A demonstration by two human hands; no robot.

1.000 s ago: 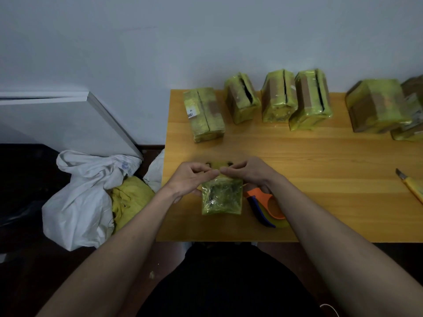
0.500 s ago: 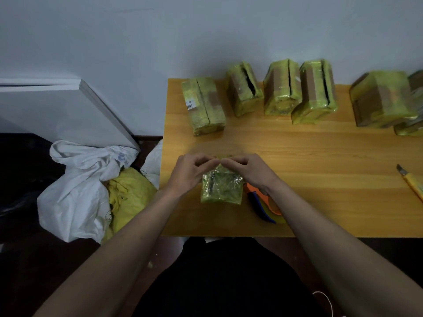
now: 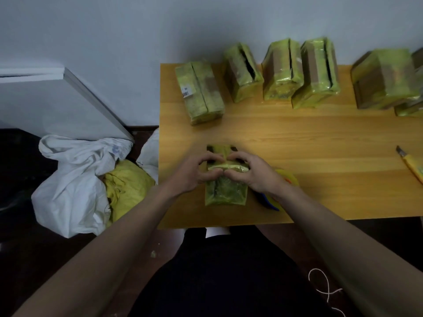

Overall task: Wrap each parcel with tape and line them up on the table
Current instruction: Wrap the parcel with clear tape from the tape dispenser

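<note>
Both my hands on small parcel (image 3: 225, 186) near front edge of desk (image 3: 297, 143). Left hand (image 3: 194, 171) grip and right hand (image 3: 248, 171) grip clamped on its top, thumbs now pressing tape flat; before, fingertips only pinched. Means wrap nearly sealed. Finished parcels (image 3: 281, 69) wait along back edge.

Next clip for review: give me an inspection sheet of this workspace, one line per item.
Surface: light wooden table against a pale wall.
Job's things: small yellow-green taped parcel near the front edge; five or more taped parcels lined along the back.
Clutter: orange and blue tape dispenser partly hidden under the right wrist; yellow utility knife at the right edge.
Grippers: left hand and right hand both pinch the small parcel's top.
Cables: white cord near the lap.
Surroundings: white sack with yellow cloth on the floor; white panel.
</note>
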